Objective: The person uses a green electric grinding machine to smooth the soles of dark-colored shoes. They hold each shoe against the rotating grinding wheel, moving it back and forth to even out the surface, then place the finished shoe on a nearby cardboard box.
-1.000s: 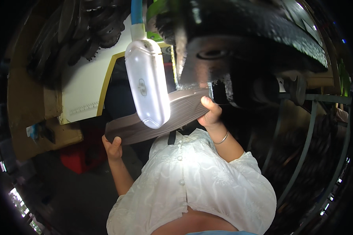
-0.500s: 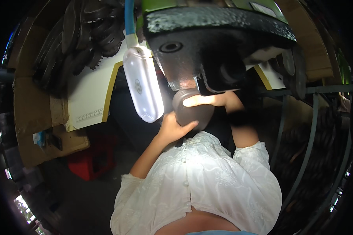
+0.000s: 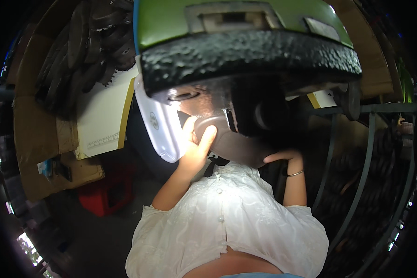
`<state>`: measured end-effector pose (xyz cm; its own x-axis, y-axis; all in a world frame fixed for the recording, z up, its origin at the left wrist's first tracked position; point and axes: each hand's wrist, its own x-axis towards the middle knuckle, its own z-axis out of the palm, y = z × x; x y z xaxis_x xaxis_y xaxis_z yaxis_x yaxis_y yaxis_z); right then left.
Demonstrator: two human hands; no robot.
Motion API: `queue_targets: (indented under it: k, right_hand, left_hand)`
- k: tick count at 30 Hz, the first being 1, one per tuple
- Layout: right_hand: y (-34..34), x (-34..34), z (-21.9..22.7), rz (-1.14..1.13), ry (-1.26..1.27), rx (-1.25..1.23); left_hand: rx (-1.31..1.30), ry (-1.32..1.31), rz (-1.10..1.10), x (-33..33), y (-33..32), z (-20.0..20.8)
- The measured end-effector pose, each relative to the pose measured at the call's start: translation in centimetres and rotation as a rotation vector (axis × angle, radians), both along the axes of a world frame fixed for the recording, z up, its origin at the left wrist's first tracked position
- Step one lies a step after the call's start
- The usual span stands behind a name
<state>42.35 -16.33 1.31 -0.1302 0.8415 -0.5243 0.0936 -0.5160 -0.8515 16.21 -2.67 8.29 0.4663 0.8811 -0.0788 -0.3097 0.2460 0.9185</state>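
Note:
A dark brown shoe sole (image 3: pixel 240 147) is held flat beneath the head of a green and black machine (image 3: pixel 250 58). Its far end is hidden by the machine's dark underside. My left hand (image 3: pixel 195 144) grips the sole's left end, thumb on the upper face and fingers along the outer edge. At the right end, my right hand (image 3: pixel 286 158) holds the near edge with its thumb side showing; its other fingers are lost in shadow. Whatever part of the machine touches the sole is hidden. Close beside my left hand hangs a lit white lamp (image 3: pixel 158 123).
Dark soles (image 3: pixel 74 51) are heaped at the far left, by a white board (image 3: pixel 104 113) with a yellow edge and a cardboard sheet (image 3: pixel 34 134). A red stool (image 3: pixel 104 197) stands lower left. Metal rack bars (image 3: pixel 368 153) with dark items behind them stand right.
The sole has swung from end-on to lying lengthwise left to right. My right hand has moved right and nearer, my left slightly left and farther. The view has shifted, so the machine appears lower.

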Motion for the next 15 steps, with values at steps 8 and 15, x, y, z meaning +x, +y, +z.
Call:
queue_targets:
  k: [8, 15]
  right_hand:
    - [2.1, 3.6, 3.6, -0.825, 0.393, 0.571]
    - [4.9, 2.7, 3.1, -0.984, 0.592, 0.637]
  left_hand:
    - [0.166, 0.113, 0.01, -0.5, -0.7, -0.1]
    - [0.175, 0.135, 0.023, -1.8, -1.2, -1.1]
